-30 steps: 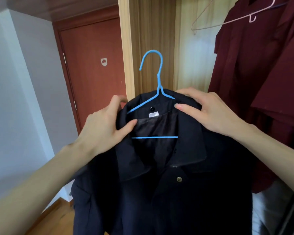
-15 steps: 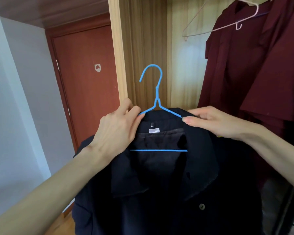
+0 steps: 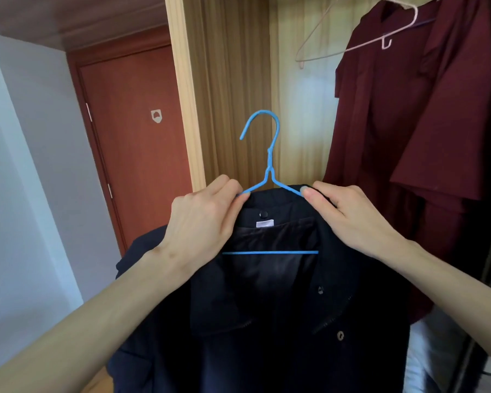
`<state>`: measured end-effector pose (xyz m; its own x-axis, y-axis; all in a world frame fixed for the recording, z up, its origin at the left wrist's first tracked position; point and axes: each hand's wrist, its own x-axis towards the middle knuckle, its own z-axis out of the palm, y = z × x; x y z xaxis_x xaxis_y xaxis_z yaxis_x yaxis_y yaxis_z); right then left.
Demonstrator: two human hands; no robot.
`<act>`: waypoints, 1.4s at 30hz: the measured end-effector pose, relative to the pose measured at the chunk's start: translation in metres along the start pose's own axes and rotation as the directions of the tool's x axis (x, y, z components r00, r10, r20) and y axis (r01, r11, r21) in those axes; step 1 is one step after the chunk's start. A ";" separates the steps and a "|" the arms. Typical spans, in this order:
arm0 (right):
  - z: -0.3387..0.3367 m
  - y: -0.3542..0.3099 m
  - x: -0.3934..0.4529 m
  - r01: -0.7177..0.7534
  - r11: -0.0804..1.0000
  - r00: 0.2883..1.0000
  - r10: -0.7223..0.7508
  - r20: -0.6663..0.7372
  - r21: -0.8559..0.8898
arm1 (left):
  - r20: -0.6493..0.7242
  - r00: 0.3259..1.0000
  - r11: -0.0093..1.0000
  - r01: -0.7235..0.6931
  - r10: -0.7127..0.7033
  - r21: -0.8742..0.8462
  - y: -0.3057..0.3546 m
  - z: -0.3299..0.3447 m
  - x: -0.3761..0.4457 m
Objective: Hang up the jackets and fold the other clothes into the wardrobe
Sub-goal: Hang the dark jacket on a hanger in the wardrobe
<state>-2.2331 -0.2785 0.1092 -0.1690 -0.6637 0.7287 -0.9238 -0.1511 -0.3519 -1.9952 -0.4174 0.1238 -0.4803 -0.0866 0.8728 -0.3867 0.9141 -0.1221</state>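
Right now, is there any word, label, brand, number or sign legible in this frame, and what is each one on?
No text can be read.
White label inside the collar of the dark jacket: no legible print.
Small shield-shaped sign on the red-brown door: too small and blurred to read.
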 end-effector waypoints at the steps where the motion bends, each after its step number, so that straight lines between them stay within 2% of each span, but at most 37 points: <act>1: 0.001 -0.002 0.000 -0.020 1.000 1.000 0.020 -0.016 0.015 | -0.005 1.000 1.000 0.013 -0.014 -0.005 0.000 0.002 0.000; 6: 0.001 -0.001 -0.001 -0.050 0.998 0.999 0.050 -0.017 0.033 | 0.038 0.999 0.999 0.012 -0.011 -0.031 0.005 0.011 0.008; 8: -0.008 0.007 -0.001 -0.029 1.000 1.000 0.029 0.006 0.001 | 0.044 0.999 0.999 -0.012 0.015 -0.050 0.010 0.014 0.011; 11: -0.027 0.028 -0.002 -0.042 0.996 0.997 0.047 0.055 -0.084 | 0.063 0.998 0.989 0.023 -0.014 -0.143 0.015 0.022 0.019; 14: -0.040 0.044 -0.006 0.047 0.970 0.996 -0.027 0.086 -0.239 | 0.070 0.997 0.974 0.045 -0.030 -0.224 0.018 0.034 0.027; 17: -0.046 0.054 -0.010 0.121 0.972 0.989 -0.100 0.108 -0.202 | 0.046 0.998 0.957 0.058 -0.047 -0.283 0.023 0.048 0.039; 20: -0.055 0.062 -0.008 0.092 0.986 0.995 -0.084 0.061 -0.137 | 0.040 0.999 0.956 0.035 -0.024 -0.292 0.030 0.064 0.055; 23: -0.068 0.067 -0.003 0.063 0.978 0.998 -0.063 0.010 -0.197 | 0.053 0.998 0.967 -0.019 0.034 -0.255 0.039 0.079 0.072; 30: -0.105 0.073 0.022 -0.030 0.956 0.997 0.007 -0.079 -0.293 | 0.059 0.998 0.977 0.019 -0.007 -0.214 0.047 0.103 0.129; 33: -0.119 0.072 0.040 -0.066 0.938 0.990 0.019 -0.139 -0.339 | 0.060 0.996 0.974 0.071 -0.060 -0.215 0.045 0.113 0.162; 39: -0.137 0.068 0.090 -0.159 0.846 0.954 0.000 -0.299 -0.508 | -0.023 0.972 0.916 0.214 -0.235 -0.339 0.035 0.141 0.227; 42: -0.140 0.063 0.120 -0.192 0.792 0.936 -0.029 -0.350 -0.580 | -0.048 0.966 0.883 0.212 -0.255 -0.419 0.023 0.157 0.255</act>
<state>-2.3600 -0.2653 0.2565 -0.2513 -0.3608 0.8982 -0.8982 0.4326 -0.0775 -2.2498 -0.4805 0.2692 -0.3271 -0.2975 0.8969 -0.1133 0.9547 0.2753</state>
